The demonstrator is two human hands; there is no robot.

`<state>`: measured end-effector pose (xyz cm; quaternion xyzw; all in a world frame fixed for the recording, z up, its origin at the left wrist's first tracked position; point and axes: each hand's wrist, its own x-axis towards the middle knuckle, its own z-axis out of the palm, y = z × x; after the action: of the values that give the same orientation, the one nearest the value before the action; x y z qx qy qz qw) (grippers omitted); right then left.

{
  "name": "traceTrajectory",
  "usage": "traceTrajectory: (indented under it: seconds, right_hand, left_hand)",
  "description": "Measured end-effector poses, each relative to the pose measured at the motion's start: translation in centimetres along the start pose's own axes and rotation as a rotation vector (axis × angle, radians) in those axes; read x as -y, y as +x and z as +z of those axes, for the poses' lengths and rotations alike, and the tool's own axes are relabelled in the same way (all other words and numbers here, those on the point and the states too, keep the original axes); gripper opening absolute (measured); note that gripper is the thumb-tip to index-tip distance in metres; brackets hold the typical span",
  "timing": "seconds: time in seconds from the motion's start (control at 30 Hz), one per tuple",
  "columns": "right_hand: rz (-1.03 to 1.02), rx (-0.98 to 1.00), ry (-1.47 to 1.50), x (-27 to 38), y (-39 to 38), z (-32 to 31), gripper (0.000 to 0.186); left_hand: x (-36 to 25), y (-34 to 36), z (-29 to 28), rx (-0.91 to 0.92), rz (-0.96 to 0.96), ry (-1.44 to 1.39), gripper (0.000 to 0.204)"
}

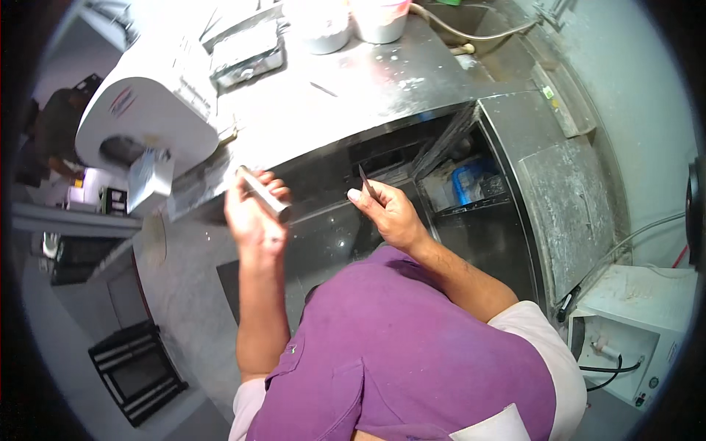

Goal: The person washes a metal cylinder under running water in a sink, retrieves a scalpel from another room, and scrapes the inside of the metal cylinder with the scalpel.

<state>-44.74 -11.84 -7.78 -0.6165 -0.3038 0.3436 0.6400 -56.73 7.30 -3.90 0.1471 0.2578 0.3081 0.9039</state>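
Note:
My left hand (pixel 254 220) is turned palm up in front of the counter's edge. Its fingers are closed around a short metal cylinder (pixel 263 195), grey and shiny, that slants across the palm. To the right, my right hand (pixel 397 217) pinches a thin, dark, pointed strip (pixel 367 184) between thumb and fingers. The strip's tip points up; its lower part is hidden by the hand, and I cannot tell its exact kind. The two hands are apart, both above the floor before the metal counter (pixel 397 81).
A white machine (pixel 147 110) stands at the counter's left end. Farther back are a metal tray (pixel 246 55), white buckets (pixel 323 33) and a sink (pixel 493 40). Below the counter, an open compartment holds a blue bag (pixel 471 180). A slim dark item (pixel 323 89) lies on the counter. Another person (pixel 62 132) stands far left.

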Motion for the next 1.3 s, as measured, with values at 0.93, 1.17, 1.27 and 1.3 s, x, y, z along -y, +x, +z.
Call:
traceTrajectory:
  seconds: [0.93, 1.17, 1.27, 1.3]
  right_hand:
    - [-0.147, -0.947, -0.014, 1.8, 4.6, -24.7, 0.04]
    - [-0.078, -0.834, 0.088, 1.9, 10.1, -28.5, 0.037]
    - [-0.134, -0.733, 0.043, 2.2, 12.2, -31.2, 0.036]
    - [-0.141, -0.726, 0.044, 2.9, 13.0, -32.1, 0.036]
  left_hand:
    - [24.8, 25.6, 33.2, 0.434, -0.673, 0.033, 0.018]
    - [22.9, 24.1, 38.8, 0.462, -0.61, 0.038, 0.02]
    - [22.4, 22.8, 40.4, 0.488, -0.575, 0.067, 0.025]
    - [22.0, 22.3, 41.0, 0.516, -0.591, 0.078, 0.028]
